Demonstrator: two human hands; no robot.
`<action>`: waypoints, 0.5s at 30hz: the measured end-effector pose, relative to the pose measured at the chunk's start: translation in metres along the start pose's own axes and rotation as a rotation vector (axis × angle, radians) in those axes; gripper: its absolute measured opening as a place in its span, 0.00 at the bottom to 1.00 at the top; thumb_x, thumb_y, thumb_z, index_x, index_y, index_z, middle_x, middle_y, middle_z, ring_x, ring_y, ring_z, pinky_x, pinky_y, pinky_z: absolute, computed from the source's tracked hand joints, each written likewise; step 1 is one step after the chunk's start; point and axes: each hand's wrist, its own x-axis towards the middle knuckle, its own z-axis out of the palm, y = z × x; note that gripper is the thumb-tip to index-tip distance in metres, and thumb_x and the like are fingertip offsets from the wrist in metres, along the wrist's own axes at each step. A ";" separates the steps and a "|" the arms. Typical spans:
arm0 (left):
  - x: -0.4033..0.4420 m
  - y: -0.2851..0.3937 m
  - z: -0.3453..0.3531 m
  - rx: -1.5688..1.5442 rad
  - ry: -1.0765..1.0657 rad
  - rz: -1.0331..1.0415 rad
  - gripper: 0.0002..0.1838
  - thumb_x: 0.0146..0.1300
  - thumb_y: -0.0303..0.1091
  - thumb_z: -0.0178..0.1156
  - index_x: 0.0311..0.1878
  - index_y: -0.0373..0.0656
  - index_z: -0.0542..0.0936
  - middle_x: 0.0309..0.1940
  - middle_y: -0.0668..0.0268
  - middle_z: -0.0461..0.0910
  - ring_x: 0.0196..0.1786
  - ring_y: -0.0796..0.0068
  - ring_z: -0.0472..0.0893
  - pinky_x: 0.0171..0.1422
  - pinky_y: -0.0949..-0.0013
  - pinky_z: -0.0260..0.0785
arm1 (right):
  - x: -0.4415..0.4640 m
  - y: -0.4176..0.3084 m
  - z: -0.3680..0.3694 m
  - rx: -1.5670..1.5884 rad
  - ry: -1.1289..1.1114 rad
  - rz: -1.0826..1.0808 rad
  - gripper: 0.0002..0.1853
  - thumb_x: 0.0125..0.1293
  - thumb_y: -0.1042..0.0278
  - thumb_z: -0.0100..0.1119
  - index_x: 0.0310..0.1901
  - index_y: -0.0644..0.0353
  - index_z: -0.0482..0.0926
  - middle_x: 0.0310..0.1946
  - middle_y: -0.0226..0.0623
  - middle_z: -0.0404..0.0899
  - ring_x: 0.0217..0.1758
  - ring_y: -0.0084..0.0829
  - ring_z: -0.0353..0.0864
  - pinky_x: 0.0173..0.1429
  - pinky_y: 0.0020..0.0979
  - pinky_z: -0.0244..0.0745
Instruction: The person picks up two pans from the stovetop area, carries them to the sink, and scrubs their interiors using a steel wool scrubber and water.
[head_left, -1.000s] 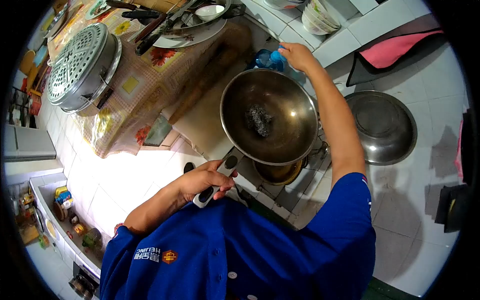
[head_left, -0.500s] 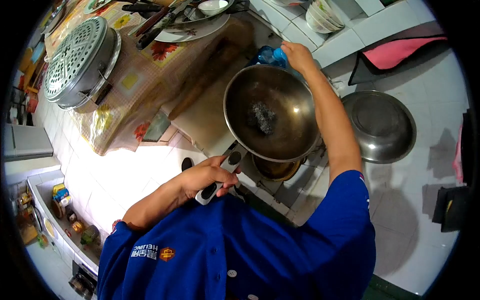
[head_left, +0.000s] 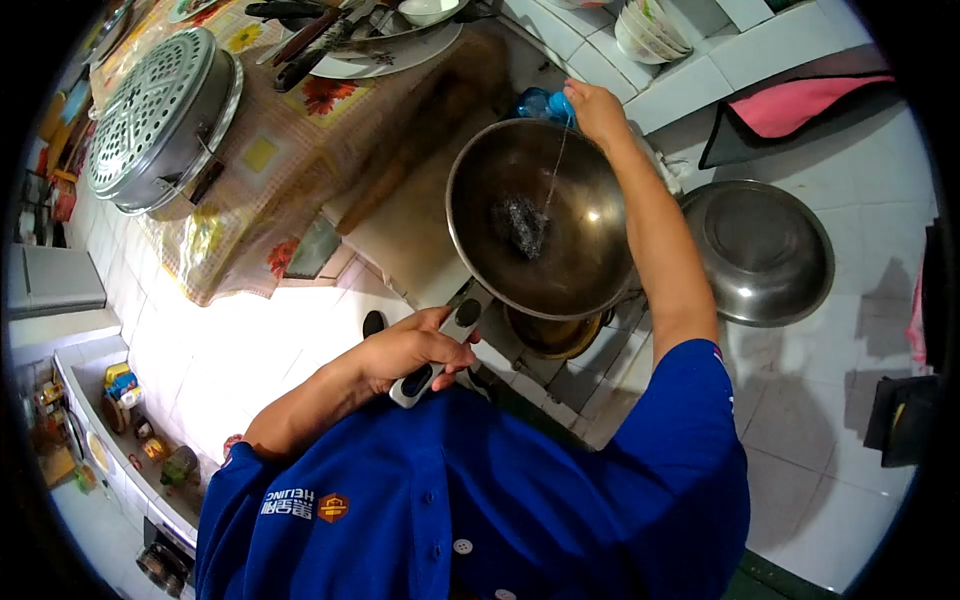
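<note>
My left hand (head_left: 425,352) is closed around the grey-and-black handle (head_left: 460,322) of a metal wok. The wok (head_left: 590,255) is tilted towards me, its inside showing. A dark, wiry scouring pad (head_left: 522,226) lies in the bottom of it. Beyond the far rim, my right hand (head_left: 597,112) is closed at a clear blue plastic bottle (head_left: 535,102), by its bright blue top. From there a thin stream of liquid runs down into the wok beside the pad. The fingertips of this hand are partly hidden.
Left, a table with a flowered cloth (head_left: 262,155) bears a perforated steamer pot (head_left: 165,115) and a plate (head_left: 400,58) with knives. An upturned metal basin (head_left: 760,250) lies at right. Stacked bowls (head_left: 648,35) stand on a tiled ledge (head_left: 690,85). A brown round pan (head_left: 555,338) sits below the wok.
A thin stream now falls from the blue top into the wok; it did not show before. My right hand has shifted very slightly. The left hand keeps its hold on the handle.
</note>
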 end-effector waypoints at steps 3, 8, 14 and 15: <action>0.002 -0.004 -0.001 -0.013 0.017 -0.024 0.16 0.59 0.23 0.62 0.49 0.37 0.69 0.26 0.66 0.74 0.19 0.78 0.74 0.24 0.77 0.65 | 0.009 -0.002 -0.013 -0.060 -0.098 -0.017 0.20 0.69 0.51 0.55 0.54 0.54 0.81 0.48 0.48 0.82 0.52 0.49 0.80 0.58 0.40 0.73; -0.001 -0.004 -0.001 -0.008 0.031 -0.009 0.17 0.59 0.23 0.62 0.49 0.37 0.69 0.26 0.66 0.74 0.19 0.78 0.74 0.24 0.76 0.64 | 0.011 -0.006 -0.025 -0.003 -0.100 -0.058 0.20 0.69 0.52 0.54 0.54 0.56 0.81 0.47 0.49 0.82 0.52 0.48 0.81 0.57 0.39 0.73; 0.000 -0.005 0.000 0.023 0.026 -0.007 0.16 0.59 0.22 0.60 0.48 0.37 0.68 0.25 0.66 0.73 0.19 0.78 0.74 0.25 0.77 0.66 | 0.001 0.006 -0.001 0.121 -0.038 0.013 0.20 0.70 0.53 0.54 0.55 0.56 0.80 0.48 0.49 0.82 0.53 0.48 0.80 0.58 0.40 0.73; 0.000 -0.005 0.000 0.024 0.025 0.005 0.15 0.59 0.23 0.61 0.48 0.38 0.69 0.25 0.67 0.73 0.20 0.78 0.74 0.25 0.77 0.64 | 0.001 0.004 -0.001 0.057 -0.026 -0.006 0.20 0.70 0.53 0.53 0.55 0.56 0.80 0.49 0.49 0.82 0.53 0.49 0.80 0.58 0.41 0.73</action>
